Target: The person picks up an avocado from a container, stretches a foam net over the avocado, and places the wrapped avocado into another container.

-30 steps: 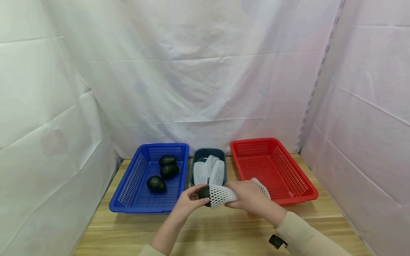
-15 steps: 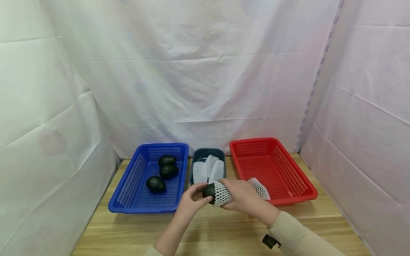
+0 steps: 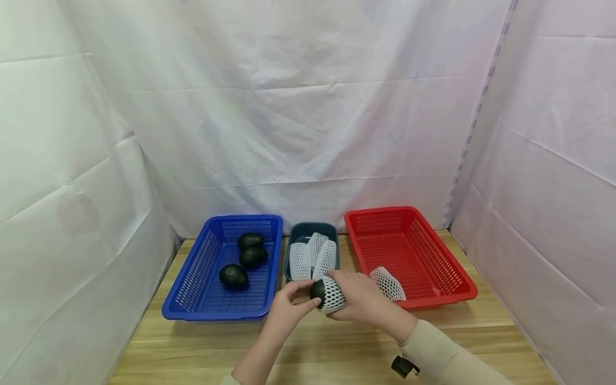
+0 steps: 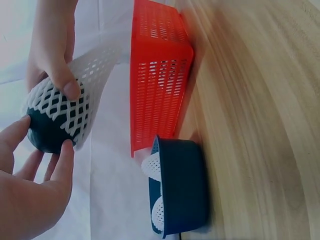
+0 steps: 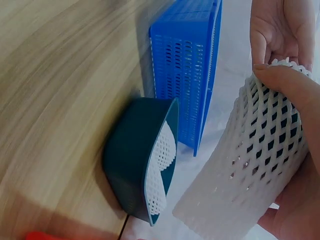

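Between my two hands is a dark green avocado (image 3: 317, 292), partly inside a white foam net sleeve (image 3: 333, 295). My left hand (image 3: 289, 308) holds the bare end with its fingertips and thumb. My right hand (image 3: 362, 299) grips the netted part, its thumb pressing on the mesh in the left wrist view. Past the fruit, the loose tail of the foam net (image 5: 220, 200) hangs out behind my right hand in the right wrist view.
A blue basket (image 3: 175, 289) at left contains three avocados (image 3: 234, 276). A small teal bin (image 3: 308, 227) in the middle has several foam nets (image 3: 300, 261). The red basket (image 3: 457, 278) at right has a white netted piece (image 3: 387, 283) at its near left corner.
The net has slid leftward over the avocado and bunched shorter in the head view. Both hands have shifted slightly, my right hand coming closer to my left.
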Demonstrator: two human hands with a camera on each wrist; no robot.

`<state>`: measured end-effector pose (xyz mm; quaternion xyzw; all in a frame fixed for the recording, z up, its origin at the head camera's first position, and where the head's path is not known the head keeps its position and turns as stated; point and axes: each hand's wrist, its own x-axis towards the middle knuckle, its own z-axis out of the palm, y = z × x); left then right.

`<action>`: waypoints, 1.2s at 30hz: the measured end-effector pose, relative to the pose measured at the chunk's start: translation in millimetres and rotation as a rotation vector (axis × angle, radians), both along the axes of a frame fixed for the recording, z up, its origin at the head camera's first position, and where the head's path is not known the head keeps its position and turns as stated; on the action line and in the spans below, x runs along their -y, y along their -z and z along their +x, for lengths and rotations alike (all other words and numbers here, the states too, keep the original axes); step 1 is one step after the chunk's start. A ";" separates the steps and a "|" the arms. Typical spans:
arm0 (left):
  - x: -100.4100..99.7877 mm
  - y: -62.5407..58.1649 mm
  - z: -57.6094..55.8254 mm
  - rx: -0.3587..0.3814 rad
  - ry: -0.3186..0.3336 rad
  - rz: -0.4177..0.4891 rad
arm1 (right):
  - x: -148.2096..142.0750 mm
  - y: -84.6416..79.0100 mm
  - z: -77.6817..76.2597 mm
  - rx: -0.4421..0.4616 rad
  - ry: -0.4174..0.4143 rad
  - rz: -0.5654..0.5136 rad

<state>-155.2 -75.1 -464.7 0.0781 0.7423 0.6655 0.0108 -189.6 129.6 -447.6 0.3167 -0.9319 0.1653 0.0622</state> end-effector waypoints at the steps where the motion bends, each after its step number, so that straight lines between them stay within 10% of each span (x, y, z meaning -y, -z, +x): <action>1: -0.7 -0.4 0.2 -0.006 -0.003 0.000 | 0.6 0.2 0.1 0.001 0.000 -0.003; 24: -9.4 4.4 2.9 -0.022 -0.089 -0.026 | 12.5 -0.2 3.8 0.028 -0.026 -0.042; 36: -8.5 4.1 1.7 0.433 0.255 0.457 | 13.1 0.5 2.9 -0.288 -0.237 -0.137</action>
